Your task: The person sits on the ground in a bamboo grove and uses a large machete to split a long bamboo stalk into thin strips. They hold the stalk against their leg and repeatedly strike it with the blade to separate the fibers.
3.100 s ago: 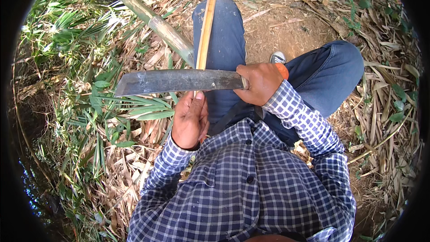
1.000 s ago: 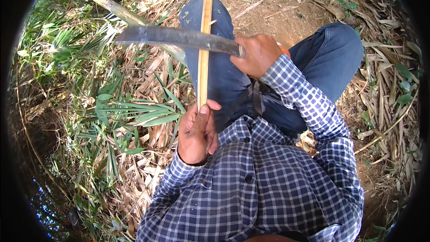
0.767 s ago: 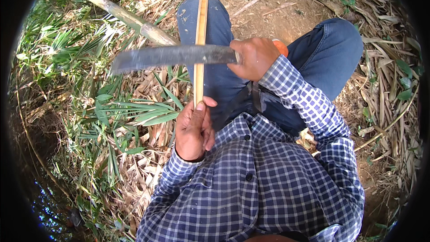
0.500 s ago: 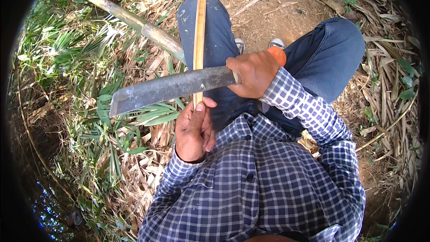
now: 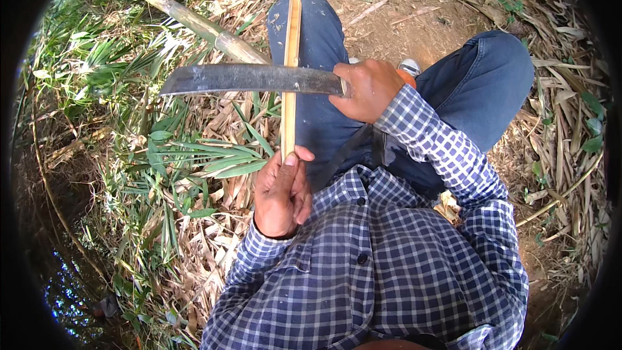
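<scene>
A long pale bamboo strip (image 5: 289,120) points away from me, its far part lying over my left knee. My left hand (image 5: 284,188) pinches its near end between thumb and fingers. In my right hand (image 5: 369,89) is a machete (image 5: 249,79), the fist wrapped round its handle, of which a bit of orange shows past the hand. The dark, broad blade reaches left across the strip, over its middle, with the tip out beyond my left leg. Whether the edge touches the strip, I cannot tell.
A thick bamboo pole (image 5: 194,21) slants from the far left to my left knee. Green leaves (image 5: 227,159) and dry bamboo litter (image 5: 214,233) cover the ground at my left. More dry leaves (image 5: 564,123) lie on the right. My bent knees frame bare soil (image 5: 408,26) ahead.
The machete has moved away from me along the bamboo strip, and its blade has turned closer to level. My left hand keeps its hold in nearly the same place.
</scene>
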Demonstrator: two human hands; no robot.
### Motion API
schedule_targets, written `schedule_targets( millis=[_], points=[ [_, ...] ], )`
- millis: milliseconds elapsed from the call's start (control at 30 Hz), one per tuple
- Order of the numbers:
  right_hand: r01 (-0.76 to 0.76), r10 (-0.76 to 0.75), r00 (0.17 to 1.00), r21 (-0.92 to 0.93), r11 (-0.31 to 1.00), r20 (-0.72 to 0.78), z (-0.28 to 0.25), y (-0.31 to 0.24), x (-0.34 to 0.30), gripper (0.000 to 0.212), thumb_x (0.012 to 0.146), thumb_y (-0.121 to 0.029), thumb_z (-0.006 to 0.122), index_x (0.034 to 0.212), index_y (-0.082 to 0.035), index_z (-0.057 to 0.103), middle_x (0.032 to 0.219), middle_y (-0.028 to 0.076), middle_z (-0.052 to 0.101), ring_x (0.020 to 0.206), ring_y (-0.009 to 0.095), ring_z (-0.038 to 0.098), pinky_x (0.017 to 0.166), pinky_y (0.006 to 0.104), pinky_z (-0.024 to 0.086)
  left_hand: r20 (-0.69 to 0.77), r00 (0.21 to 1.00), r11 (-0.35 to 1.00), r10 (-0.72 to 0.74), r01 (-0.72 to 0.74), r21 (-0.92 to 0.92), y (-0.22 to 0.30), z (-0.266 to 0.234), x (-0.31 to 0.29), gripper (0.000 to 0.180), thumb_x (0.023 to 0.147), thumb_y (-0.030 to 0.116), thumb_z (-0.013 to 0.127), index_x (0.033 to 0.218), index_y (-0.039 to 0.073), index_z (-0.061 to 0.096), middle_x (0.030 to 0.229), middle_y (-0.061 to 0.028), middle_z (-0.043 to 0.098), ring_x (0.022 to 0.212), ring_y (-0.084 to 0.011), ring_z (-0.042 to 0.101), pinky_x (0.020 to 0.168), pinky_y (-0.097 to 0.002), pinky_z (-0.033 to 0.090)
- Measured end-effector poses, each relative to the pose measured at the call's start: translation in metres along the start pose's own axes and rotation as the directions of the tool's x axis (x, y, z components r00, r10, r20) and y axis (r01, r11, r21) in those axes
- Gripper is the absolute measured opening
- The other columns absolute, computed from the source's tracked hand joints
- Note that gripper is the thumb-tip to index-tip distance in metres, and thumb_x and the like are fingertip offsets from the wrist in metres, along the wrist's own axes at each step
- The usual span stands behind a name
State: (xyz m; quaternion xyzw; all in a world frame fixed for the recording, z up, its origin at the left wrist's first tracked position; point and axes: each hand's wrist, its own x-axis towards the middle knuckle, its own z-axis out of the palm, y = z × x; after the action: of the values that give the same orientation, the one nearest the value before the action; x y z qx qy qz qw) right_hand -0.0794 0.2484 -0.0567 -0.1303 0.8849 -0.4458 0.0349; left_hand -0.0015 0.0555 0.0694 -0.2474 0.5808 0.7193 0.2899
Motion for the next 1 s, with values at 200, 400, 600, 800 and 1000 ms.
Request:
schedule_targets(
  millis=[200,400,600,800,1000],
  points=[
    [0.068,-0.064,0.994,-0.040,0.997,0.089,0.000,-0.002,-0.003,0.026,0.070,-0.027,0.075,0.083,-0.006,0.068,0.061,0.014,0.063,0.059,0.034,0.065,0.056,0.0445,0.052,-0.019,1.000,1.000,-0.013,0.013,-0.011,-0.001,-0.001,-0.002,0.025,0.106,0.020,0.037,0.109,-0.001,0.050,0.057,0.0056,0.028,0.034,-0.0032,0.022,0.028,-0.0190,0.027],
    [0.020,-0.017,0.993,-0.029,0.999,0.119,-0.001,-0.007,-0.003,0.026,0.070,-0.027,0.075,0.079,-0.005,0.064,0.061,0.013,0.063,0.061,0.035,0.066,0.057,0.0454,0.052,-0.018,1.000,1.000,-0.017,0.017,-0.021,-0.001,0.000,-0.002,0.027,0.106,0.020,0.036,0.109,-0.002,0.051,0.054,0.0050,0.028,0.034,-0.0045,0.021,0.029,-0.0202,0.027],
    [-0.030,0.032,0.999,-0.045,0.999,0.040,0.001,0.012,0.011,0.024,0.073,-0.028,0.072,0.080,-0.006,0.066,0.055,0.014,0.060,0.054,0.035,0.064,0.053,0.0446,0.051,0.015,1.000,0.999,-0.018,0.018,-0.038,-0.002,-0.003,-0.003,0.025,0.106,0.020,0.036,0.110,-0.001,0.051,0.057,0.0048,0.029,0.035,-0.0044,0.021,0.029,-0.0200,0.028],
    [0.097,-0.101,0.986,0.040,0.995,0.134,-0.004,-0.007,-0.010,0.023,0.072,-0.027,0.073,0.081,-0.006,0.067,0.056,0.015,0.060,0.055,0.036,0.063,0.053,0.0455,0.051,-0.005,0.999,0.997,-0.046,0.045,-0.058,-0.005,-0.003,-0.005,0.027,0.106,0.020,0.036,0.109,-0.002,0.052,0.057,0.0036,0.031,0.035,-0.0045,0.023,0.029,-0.0202,0.029],
    [-0.069,0.071,0.997,-0.048,0.996,0.043,-0.005,0.016,0.009,0.024,0.071,-0.027,0.073,0.083,-0.006,0.068,0.059,0.015,0.062,0.058,0.036,0.065,0.056,0.0448,0.052,0.006,0.998,0.996,-0.055,0.055,-0.064,-0.004,-0.003,-0.006,0.026,0.106,0.020,0.036,0.110,-0.001,0.051,0.058,0.0044,0.030,0.035,-0.0042,0.023,0.029,-0.0193,0.029]
  ],
)
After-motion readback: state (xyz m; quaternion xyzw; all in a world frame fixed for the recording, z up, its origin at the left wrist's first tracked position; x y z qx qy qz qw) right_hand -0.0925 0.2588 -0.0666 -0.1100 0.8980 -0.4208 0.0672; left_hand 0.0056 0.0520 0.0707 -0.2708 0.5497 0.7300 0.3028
